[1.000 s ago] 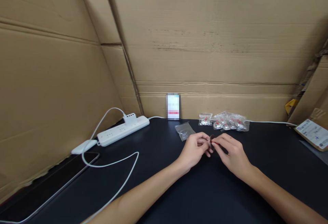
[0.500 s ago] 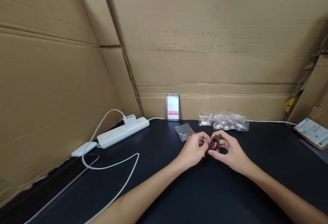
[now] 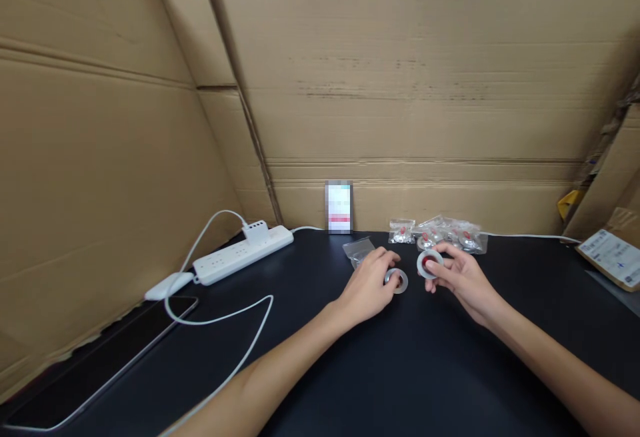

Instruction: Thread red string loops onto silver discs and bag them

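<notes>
My right hand (image 3: pixel 463 276) is closed on a round silver-rimmed disc with a red centre (image 3: pixel 430 264), held up on edge by thumb and fingers. The disc's face is turned toward me. Just to its left, my left hand (image 3: pixel 367 288) is curled around a second silver-rimmed disc (image 3: pixel 403 282), with a fingertip over its darker middle. The two discs are apart. A clear plastic bag (image 3: pixel 358 249) lies partly hidden behind my left hand. Beyond my right hand are several clear bags (image 3: pixel 467 237) holding silver round pieces with red centres.
A smaller bag (image 3: pixel 401 231) lies by the cardboard wall (image 3: pixel 400 110). An upright phone-like screen (image 3: pixel 339 208) leans there. To the left are a white power strip (image 3: pixel 245 256), a looping white cable (image 3: pixel 250 350) and a dark tablet (image 3: pixel 100 364). A labelled parcel (image 3: pixel 610 258) is at right.
My hands have moved apart. The dark round piece with red inside, held between them, no longer shows; each hand now has a silver-rimmed disc.
</notes>
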`<state>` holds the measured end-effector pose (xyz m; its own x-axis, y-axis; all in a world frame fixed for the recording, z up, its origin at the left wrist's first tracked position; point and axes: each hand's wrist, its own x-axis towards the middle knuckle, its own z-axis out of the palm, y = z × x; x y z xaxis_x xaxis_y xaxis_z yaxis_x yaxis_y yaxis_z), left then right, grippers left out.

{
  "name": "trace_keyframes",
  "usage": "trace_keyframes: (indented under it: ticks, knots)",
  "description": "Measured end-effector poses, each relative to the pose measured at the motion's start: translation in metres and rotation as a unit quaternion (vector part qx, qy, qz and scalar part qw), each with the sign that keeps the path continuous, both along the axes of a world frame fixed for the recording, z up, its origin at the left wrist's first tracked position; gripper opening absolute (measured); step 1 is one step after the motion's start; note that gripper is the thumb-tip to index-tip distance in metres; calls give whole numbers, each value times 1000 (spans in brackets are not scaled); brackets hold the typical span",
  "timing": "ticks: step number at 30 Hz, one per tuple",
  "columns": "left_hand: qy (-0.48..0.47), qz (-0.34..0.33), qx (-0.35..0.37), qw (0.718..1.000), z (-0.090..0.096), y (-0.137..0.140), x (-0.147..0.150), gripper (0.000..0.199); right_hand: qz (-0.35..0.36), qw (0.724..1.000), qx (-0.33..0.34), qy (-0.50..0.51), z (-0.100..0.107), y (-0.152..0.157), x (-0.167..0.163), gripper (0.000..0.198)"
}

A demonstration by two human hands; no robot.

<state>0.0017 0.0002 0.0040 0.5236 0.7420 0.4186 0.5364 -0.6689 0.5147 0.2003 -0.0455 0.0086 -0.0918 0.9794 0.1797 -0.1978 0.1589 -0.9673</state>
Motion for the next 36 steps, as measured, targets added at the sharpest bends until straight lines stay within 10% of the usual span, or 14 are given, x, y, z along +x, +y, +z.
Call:
trace_keyframes:
  ticks: [6, 19, 27, 36]
  knots:
    - [118, 7, 51, 992, -2, -2, -3, 19, -45, 999, -2, -7, -9, 6, 6, 34]
    - [-58, 16, -144, 988, 2, 0, 2, 5, -138, 971, 120, -155, -14, 5, 0, 33]
    - [-357, -95, -444, 816, 12, -7, 13, 17, -160, 862, 331, -350, -11, -7, -7, 30]
    - [-425, -149, -528, 719, 14, -10, 15, 14, -159, 872, 316, -338, -3, -6, -4, 22]
